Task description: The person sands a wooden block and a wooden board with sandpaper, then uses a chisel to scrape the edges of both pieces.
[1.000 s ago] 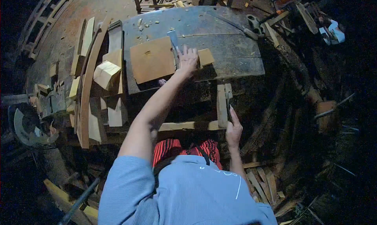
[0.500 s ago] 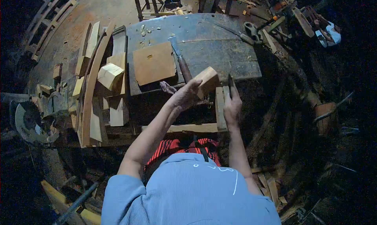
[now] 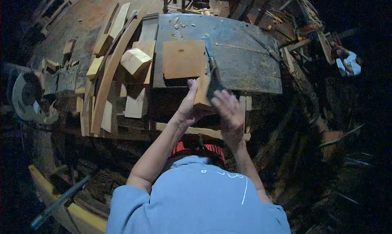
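Observation:
My left hand (image 3: 188,106) is closed around the lower part of a squared wooden block (image 3: 201,93), held up in front of the bench. Against the block's right side stands a thin, dark flat piece (image 3: 212,86); its exact kind does not show. My right hand (image 3: 229,112) holds that piece toward the block, its fingers stretched out and slightly smeared by motion. Just beyond, a chisel (image 3: 214,66) with a wooden handle lies on the bench, blade pointing away. Left of it is a square brown board (image 3: 183,59).
The worn bench top (image 3: 253,66) carries wood chips. Long wooden strips (image 3: 114,66) and cut blocks (image 3: 136,61) are piled at left. A circular blade (image 3: 25,99) sits farther left. Another person (image 3: 349,63) is at the far right. A wooden bar (image 3: 204,132) runs below my hands.
The block has turned more upright and come in closer, my left hand with it. My right hand has moved left, bringing the dark flat piece to the block's side. The view has shifted.

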The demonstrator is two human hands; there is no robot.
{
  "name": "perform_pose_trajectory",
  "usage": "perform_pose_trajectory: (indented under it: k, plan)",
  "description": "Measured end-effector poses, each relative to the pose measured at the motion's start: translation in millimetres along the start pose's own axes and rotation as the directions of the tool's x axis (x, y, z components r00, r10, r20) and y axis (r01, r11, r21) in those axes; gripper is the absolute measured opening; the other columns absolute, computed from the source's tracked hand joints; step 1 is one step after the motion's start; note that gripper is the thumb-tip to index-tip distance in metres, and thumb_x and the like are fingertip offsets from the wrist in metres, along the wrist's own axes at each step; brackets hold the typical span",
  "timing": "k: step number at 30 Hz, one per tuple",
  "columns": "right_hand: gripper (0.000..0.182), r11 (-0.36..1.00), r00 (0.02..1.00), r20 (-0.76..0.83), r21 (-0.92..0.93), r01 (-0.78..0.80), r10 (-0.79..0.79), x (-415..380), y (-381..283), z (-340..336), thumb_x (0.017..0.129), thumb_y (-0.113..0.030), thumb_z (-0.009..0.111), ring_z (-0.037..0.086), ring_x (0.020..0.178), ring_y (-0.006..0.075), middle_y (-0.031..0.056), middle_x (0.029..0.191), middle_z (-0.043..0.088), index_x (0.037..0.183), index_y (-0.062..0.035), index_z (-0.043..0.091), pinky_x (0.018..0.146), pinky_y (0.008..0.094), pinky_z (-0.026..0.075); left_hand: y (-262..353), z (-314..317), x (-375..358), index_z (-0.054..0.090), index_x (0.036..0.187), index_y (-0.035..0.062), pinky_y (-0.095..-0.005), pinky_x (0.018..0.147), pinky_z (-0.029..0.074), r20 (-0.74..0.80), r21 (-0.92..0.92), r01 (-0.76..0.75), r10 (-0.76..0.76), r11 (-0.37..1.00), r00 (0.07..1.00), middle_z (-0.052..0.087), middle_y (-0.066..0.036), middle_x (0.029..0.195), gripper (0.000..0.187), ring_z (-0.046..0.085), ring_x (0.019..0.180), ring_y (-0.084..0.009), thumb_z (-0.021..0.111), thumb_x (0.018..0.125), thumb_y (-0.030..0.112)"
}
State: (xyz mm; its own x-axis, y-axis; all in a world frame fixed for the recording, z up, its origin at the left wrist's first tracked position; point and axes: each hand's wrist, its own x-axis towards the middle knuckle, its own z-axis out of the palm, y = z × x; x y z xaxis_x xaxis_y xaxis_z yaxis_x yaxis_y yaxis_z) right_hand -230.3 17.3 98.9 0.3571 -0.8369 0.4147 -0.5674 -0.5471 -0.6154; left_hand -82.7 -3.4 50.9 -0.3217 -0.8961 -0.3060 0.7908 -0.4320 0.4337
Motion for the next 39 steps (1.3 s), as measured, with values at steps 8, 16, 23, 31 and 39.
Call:
perform_pose_trajectory:
  k: [8, 16, 23, 31, 39]
  plan:
    - [0.04, 0.991, 0.986, 0.15, -0.098, 0.091, -0.076, 24.8, -9.5, 22.2, 0.077, -0.009, 0.054, 0.045, 0.118, 0.0265, 0.003, 0.126, 0.052, 0.116, -0.0186, 0.057, 0.099, 0.0457, 0.031, 31.3, 8.2, -35.9, 0.04, 0.128, 0.013, -0.0298, 0.085, 0.046, -0.182, 0.173, 0.053, -0.021, 0.984, 0.983, 0.052, -0.005, 0.115, 0.051, 0.055, 0.1, -0.0146, 0.031, 0.093, 0.049]
    - [0.045, 0.955, 0.935, 0.272, -0.128, 0.267, -0.225, 27.0, -26.0, 40.5, 0.076, -0.003, 0.052, 0.047, 0.116, 0.0258, 0.0019, 0.126, 0.052, 0.118, -0.018, 0.055, 0.098, 0.0448, 0.033, 46.1, -26.4, -45.3, 0.034, 0.133, 0.0136, -0.0304, 0.081, 0.049, -0.112, 0.449, -0.016, 0.074, 0.893, 0.991, 0.051, -0.005, 0.117, 0.048, 0.054, 0.102, -0.0157, 0.032, 0.095, 0.042]
    - [0.046, 0.993, 0.979, 0.173, 0.032, -0.117, 0.11, 52.6, 6.0, 39.1, 0.075, 0.006, 0.047, 0.045, 0.12, 0.0271, 0.0113, 0.126, 0.051, 0.119, -0.007, 0.052, 0.101, 0.0372, 0.033, 57.7, -26.7, -48.2, 0.036, 0.129, 0.0092, -0.0395, 0.082, 0.051, 0.096, -0.027, -0.007, 0.009, 1.0, 0.995, 0.051, -0.011, 0.118, 0.051, 0.055, 0.104, -0.0223, 0.03, 0.094, 0.045]
    - [0.041, 0.93, 0.901, 0.338, -0.148, 0.335, -0.271, 24.6, -32.5, 57.7, 0.076, -0.005, 0.051, 0.045, 0.119, 0.025, 0.001, 0.126, 0.052, 0.114, -0.0188, 0.059, 0.102, 0.0436, 0.029, 56.8, -49.0, -36.8, 0.052, 0.113, 0.008, -0.0291, 0.074, 0.053, -0.079, -0.263, -0.09, 0.071, 0.961, 0.994, 0.061, -0.006, 0.101, 0.044, 0.062, 0.085, -0.0162, 0.052, 0.086, 0.043]
    - [0.048, 0.936, 0.951, 0.193, -0.211, 0.283, -0.244, 50.0, -2.7, 63.0, 0.073, -0.001, 0.055, 0.044, 0.12, 0.0247, 0.0027, 0.127, 0.05, 0.119, -0.0161, 0.055, 0.104, 0.0394, 0.027, 60.4, -34.4, -52.2, 0.048, 0.12, 0.0097, -0.0327, 0.076, 0.053, -0.167, -0.022, -0.136, 0.13, 0.99, 0.977, 0.057, -0.006, 0.109, 0.054, 0.06, 0.093, -0.0153, 0.056, 0.082, 0.047]
